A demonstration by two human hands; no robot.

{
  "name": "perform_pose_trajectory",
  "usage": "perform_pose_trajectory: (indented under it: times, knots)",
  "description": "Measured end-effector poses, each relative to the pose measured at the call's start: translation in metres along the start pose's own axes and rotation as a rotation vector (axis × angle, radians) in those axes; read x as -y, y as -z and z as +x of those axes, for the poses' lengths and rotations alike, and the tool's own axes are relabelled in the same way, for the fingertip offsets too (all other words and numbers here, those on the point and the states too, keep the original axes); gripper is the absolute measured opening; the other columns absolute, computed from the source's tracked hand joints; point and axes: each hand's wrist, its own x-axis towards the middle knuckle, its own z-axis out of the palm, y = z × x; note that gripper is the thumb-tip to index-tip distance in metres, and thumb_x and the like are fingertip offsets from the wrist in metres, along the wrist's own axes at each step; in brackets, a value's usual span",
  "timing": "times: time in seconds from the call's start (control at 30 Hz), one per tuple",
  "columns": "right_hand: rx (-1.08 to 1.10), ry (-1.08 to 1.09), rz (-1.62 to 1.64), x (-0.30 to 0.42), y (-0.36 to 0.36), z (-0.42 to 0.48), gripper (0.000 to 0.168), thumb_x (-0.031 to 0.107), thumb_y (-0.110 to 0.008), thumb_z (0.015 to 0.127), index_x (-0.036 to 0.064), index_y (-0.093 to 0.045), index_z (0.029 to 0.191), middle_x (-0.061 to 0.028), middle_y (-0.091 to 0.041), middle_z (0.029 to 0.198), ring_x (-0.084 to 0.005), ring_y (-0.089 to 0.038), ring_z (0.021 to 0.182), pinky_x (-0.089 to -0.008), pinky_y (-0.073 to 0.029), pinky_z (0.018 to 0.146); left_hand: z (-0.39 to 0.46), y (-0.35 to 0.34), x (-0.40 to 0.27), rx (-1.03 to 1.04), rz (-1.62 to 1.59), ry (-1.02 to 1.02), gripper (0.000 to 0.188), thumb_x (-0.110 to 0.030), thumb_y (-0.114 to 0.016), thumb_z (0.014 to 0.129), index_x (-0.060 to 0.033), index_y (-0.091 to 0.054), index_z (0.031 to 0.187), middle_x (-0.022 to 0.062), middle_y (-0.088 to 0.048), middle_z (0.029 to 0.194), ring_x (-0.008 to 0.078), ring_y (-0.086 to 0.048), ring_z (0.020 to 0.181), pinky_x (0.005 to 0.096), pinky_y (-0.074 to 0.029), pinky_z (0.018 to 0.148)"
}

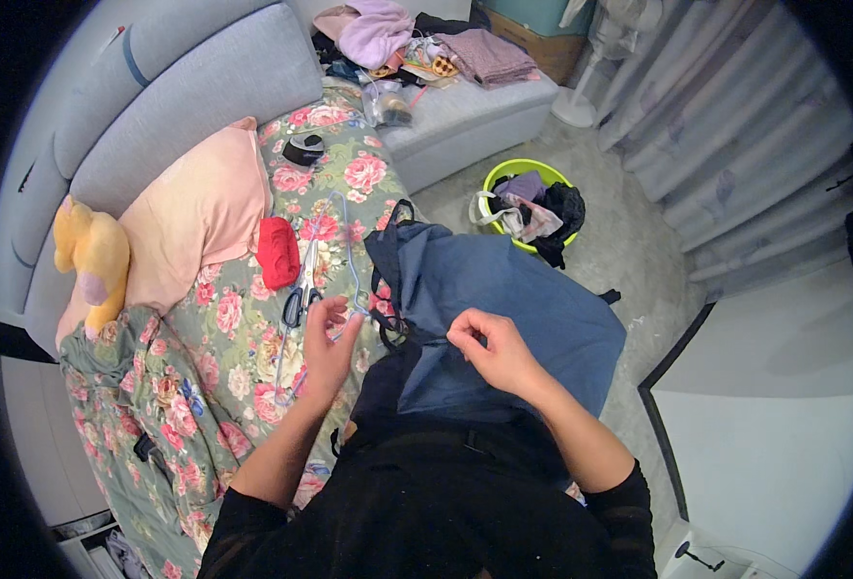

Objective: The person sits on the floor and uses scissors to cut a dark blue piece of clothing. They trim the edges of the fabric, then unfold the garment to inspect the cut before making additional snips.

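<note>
A large dark blue cloth item [520,289] with black straps [390,318] is spread across my lap, reaching past the bed's side. My left hand [331,351] hovers at its left, thumb and fingers apart. Beside that hand lie scissors [303,289] with dark handles, blades pointing away from me. A thin light-blue wire clothes hanger [352,260] rests on the bed, partly behind the same hand. Over the blue cloth, my right hand [495,351] has its thumb and forefinger close together; whether something thin is pinched there is too small to tell.
A rolled red cloth [278,253], a pink pillow [198,203], a yellow plush toy [93,253] and a grey-black rolled item [303,150] lie on the floral bedsheet [231,347]. A green basin [495,172] of clothes stands on the floor. Clothes cover part of a grey bench [470,123].
</note>
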Motion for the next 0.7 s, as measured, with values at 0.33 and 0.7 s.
perform_pose_trajectory:
  times: [0.33,0.7]
  knots:
    - [0.024,-0.104,0.180,-0.021,0.005,0.000,0.017,0.016,-0.062,0.093,0.002,-0.060,0.084,0.0007,-0.059,0.067,-0.0067,-0.054,0.058,-0.0237,-0.044,0.055,0.025,0.069,0.098,-0.120,0.917,-0.029,0.031,-0.026,-0.072,0.081,-0.0030,-0.059,0.097,0.0159,-0.059,0.095,0.0361,-0.059,0.088,0.0445,-0.047,0.077]
    - [0.077,-0.171,0.252,-0.020,0.010,-0.003,0.013,0.013,-0.060,0.095,0.004,-0.059,0.087,0.0030,-0.056,0.074,-0.0051,-0.052,0.065,-0.0207,-0.043,0.061,0.029,0.067,0.115,-0.147,1.017,-0.097,0.028,-0.026,-0.072,0.078,-0.0020,-0.060,0.086,0.0162,-0.056,0.092,0.0368,-0.057,0.085,0.0462,-0.047,0.073]
